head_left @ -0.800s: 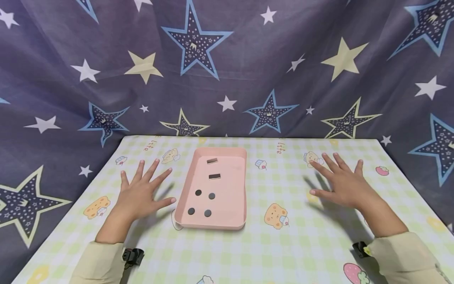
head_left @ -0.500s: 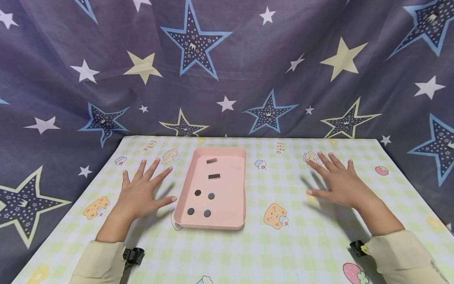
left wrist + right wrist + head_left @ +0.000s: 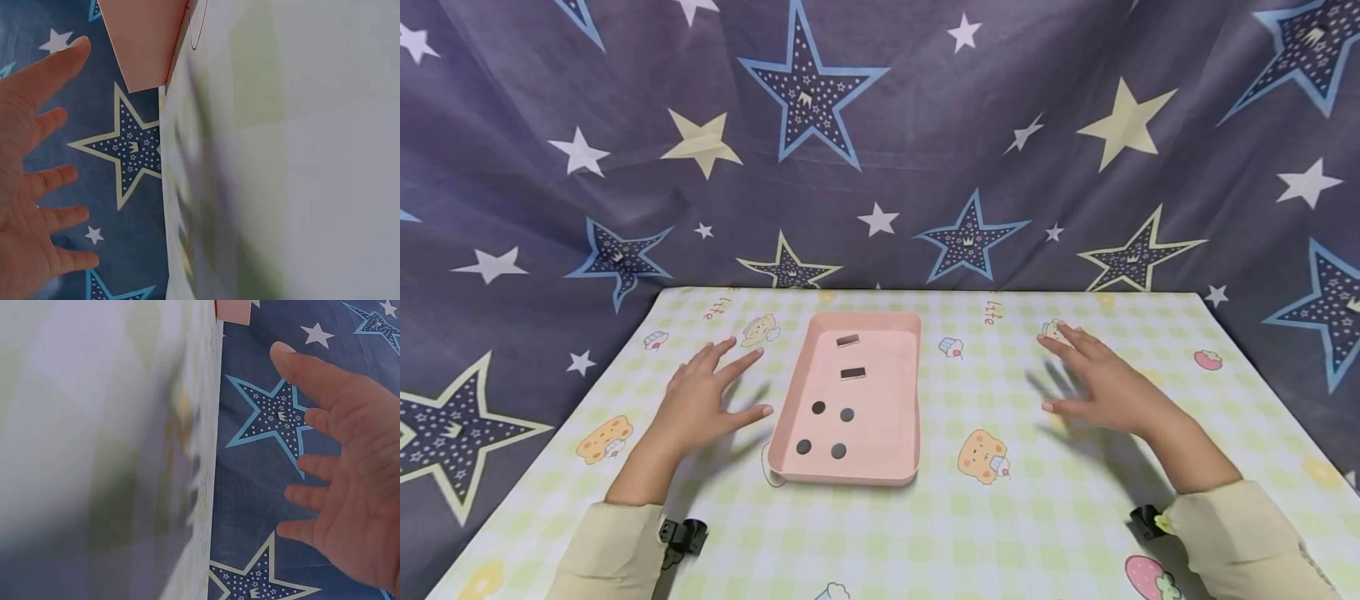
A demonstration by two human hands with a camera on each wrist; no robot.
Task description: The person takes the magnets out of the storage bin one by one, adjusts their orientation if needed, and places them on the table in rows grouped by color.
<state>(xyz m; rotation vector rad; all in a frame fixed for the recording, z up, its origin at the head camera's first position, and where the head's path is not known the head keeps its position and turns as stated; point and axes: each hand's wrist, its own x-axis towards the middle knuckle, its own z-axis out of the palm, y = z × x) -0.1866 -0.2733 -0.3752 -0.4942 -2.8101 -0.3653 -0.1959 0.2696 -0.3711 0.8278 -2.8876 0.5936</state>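
A shallow pink tray (image 3: 883, 425) lies a little left of the table's middle. Inside it, two small dark rectangular pieces (image 3: 853, 373) are toward the far end, and several dark round discs (image 3: 818, 407) are toward the near end. My left hand (image 3: 696, 404) hovers left of the tray, its thumb close to the tray's wall, holding nothing. Over the right part of the table hangs my right hand (image 3: 1108, 383), well apart from the tray and also holding nothing. Both wrist views show bare palms with fingers extended and apart from the cloth.
A checked cloth with cartoon prints covers the table (image 3: 865, 542). Behind it hangs a dark curtain (image 3: 910, 142) patterned with stars. A small black device (image 3: 683, 537) sits at the left cuff and another black device (image 3: 1146, 522) at the right cuff.
The right hand has shifted slightly left, toward the tray. Both hands have turned, so their spread fingers now look closer together. Tray and pieces have stayed put.
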